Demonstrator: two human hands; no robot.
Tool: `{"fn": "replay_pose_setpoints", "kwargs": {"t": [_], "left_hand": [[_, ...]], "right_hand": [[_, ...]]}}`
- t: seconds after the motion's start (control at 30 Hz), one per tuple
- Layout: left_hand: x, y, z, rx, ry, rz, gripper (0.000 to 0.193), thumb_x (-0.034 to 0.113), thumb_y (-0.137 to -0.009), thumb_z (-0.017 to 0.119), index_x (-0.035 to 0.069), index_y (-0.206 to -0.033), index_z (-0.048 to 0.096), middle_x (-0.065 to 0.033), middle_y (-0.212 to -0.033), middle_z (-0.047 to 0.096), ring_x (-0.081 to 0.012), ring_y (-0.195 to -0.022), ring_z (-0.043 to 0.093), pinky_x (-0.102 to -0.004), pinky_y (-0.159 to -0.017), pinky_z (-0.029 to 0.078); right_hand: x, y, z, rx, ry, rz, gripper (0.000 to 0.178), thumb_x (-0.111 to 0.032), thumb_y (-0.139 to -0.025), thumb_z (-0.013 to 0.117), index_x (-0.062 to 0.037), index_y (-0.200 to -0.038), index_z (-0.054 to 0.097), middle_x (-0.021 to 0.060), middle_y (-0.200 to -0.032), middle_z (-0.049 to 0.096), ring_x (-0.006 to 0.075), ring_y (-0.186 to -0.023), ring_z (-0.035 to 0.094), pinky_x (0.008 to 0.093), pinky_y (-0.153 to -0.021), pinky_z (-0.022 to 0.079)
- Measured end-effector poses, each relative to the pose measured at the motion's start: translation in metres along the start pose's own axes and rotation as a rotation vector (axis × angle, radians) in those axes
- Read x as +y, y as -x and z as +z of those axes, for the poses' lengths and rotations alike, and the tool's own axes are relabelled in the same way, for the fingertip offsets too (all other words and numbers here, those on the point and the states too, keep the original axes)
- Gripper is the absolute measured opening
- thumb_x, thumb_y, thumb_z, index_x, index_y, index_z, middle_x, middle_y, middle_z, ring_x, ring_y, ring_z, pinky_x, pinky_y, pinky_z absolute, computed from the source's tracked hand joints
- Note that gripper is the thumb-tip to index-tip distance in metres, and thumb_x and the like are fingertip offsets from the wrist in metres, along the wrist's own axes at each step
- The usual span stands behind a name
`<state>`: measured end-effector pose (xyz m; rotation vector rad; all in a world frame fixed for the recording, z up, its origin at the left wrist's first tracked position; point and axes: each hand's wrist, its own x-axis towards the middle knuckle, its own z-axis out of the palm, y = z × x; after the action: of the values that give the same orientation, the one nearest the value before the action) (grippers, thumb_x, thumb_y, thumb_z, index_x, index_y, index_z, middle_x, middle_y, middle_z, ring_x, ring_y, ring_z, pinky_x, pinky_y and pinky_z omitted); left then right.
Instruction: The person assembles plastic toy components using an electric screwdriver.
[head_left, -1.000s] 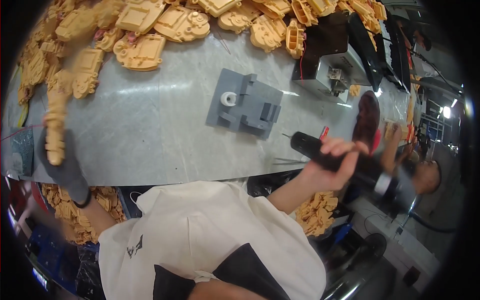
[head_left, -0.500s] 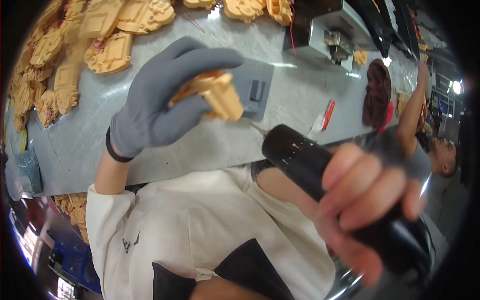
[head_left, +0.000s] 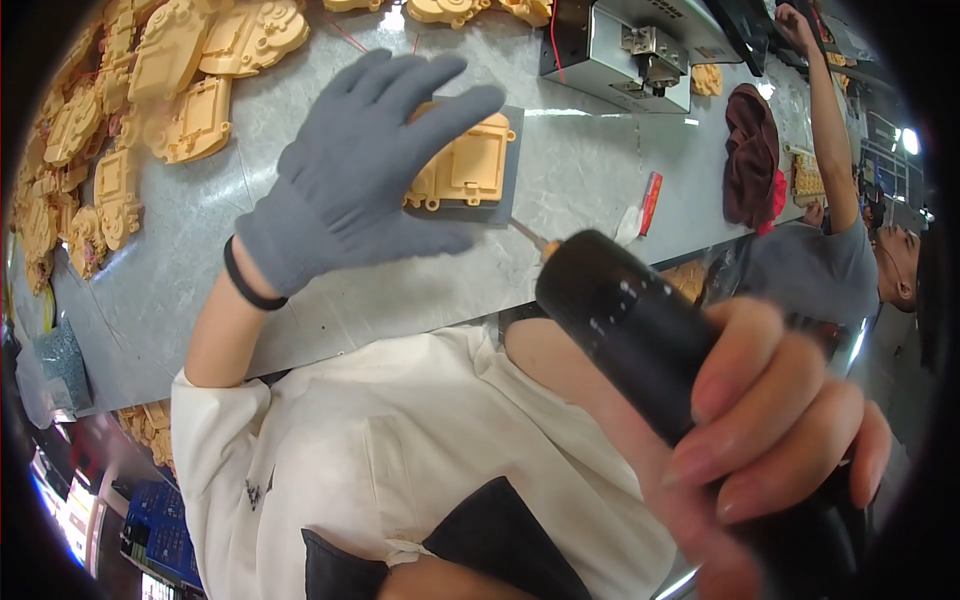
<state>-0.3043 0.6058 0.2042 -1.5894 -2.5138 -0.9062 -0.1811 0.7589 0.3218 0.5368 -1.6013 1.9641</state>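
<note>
My left hand (head_left: 360, 175), in a grey glove with a black band at the wrist, is spread over a yellow-orange plastic housing (head_left: 472, 165). The housing lies flat on a dark grey fixture (head_left: 513, 160), its rectangular recess facing up; my palm and index finger cover its left and upper parts. In my bare right hand (head_left: 785, 420) is a black electric screwdriver (head_left: 620, 325), fingers wrapped round its body. Its thin bit points up and left, ending close to the fixture's lower right corner in the picture.
Many similar housings (head_left: 165, 60) are heaped along the left and far side. A grey metal machine (head_left: 625, 60) stands at the far right, beyond a red tool (head_left: 651, 205) and a brown cloth (head_left: 752, 150). A co-worker (head_left: 810, 265) sits at right; a bag (head_left: 62, 360) lies near left.
The housing has gone from being held up and tilted in my left hand to lying on the fixture. My left fingers have spread. The screwdriver has shifted slightly to the right.
</note>
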Motion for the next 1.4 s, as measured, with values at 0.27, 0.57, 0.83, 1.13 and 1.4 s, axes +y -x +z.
{"fn": "replay_pose_setpoints", "kwargs": {"t": [0.27, 0.57, 0.83, 1.13, 1.4], "left_hand": [[0.004, 0.029, 0.01, -0.001, -0.049, -0.192, 0.071, 0.031, -0.062, 0.074, 0.007, -0.123, 0.047, -0.0149, -0.124, 0.047, -0.0341, -0.107, 0.048, -0.0414, -0.09, 0.04], [-0.004, 0.036, 0.012, 0.155, -0.07, -0.201, 0.076, 0.036, -0.058, 0.075, 0.008, -0.123, 0.049, -0.0168, -0.124, 0.045, -0.0351, -0.107, 0.047, -0.044, -0.091, 0.04], [-0.008, 0.068, 0.038, 0.38, 0.155, -0.315, 0.077, 0.028, -0.053, 0.08, 0.006, -0.12, 0.049, -0.0147, -0.116, 0.052, -0.0322, -0.106, 0.049, -0.046, -0.093, 0.038], [-0.005, 0.064, 0.033, 0.271, 0.183, -0.303, 0.078, 0.024, -0.054, 0.08, 0.003, -0.122, 0.046, -0.0137, -0.116, 0.053, -0.0333, -0.11, 0.048, -0.0482, -0.102, 0.03], [-0.008, 0.074, 0.037, 0.308, 0.167, -0.289, 0.074, 0.025, -0.052, 0.079, 0.011, -0.118, 0.051, -0.0073, -0.105, 0.054, -0.0275, -0.104, 0.05, -0.0476, -0.099, 0.034]], "right_hand": [[0.002, -0.01, 0.003, 0.031, -0.168, -0.095, 0.054, -0.016, -0.063, 0.08, -0.0073, -0.103, 0.046, -0.0053, -0.068, 0.053, 0.0089, -0.057, 0.053, 0.0245, -0.063, 0.04], [0.062, -0.066, -0.109, 0.6, 0.292, -0.122, 0.019, -0.003, -0.071, 0.055, 0.003, -0.088, 0.05, 0.0093, -0.057, 0.05, 0.0174, -0.044, 0.048, 0.0304, -0.048, 0.045], [0.101, -0.074, -0.107, 0.51, 0.418, -0.103, 0.021, 0.011, -0.064, 0.057, 0.0063, -0.082, 0.049, 0.011, -0.059, 0.051, 0.0171, -0.041, 0.049, 0.0294, -0.043, 0.043], [0.056, -0.011, -0.025, -0.074, 0.039, 0.109, 0.041, 0.004, -0.074, 0.049, -0.0027, -0.111, 0.033, 0.0087, -0.061, 0.049, 0.0193, -0.05, 0.05, 0.0322, -0.049, 0.044], [0.075, -0.005, 0.009, 0.095, 0.035, 0.118, 0.038, 0.005, -0.071, 0.053, -0.002, -0.104, 0.034, 0.008, -0.06, 0.048, 0.0164, -0.045, 0.044, 0.0308, -0.046, 0.042]]}}
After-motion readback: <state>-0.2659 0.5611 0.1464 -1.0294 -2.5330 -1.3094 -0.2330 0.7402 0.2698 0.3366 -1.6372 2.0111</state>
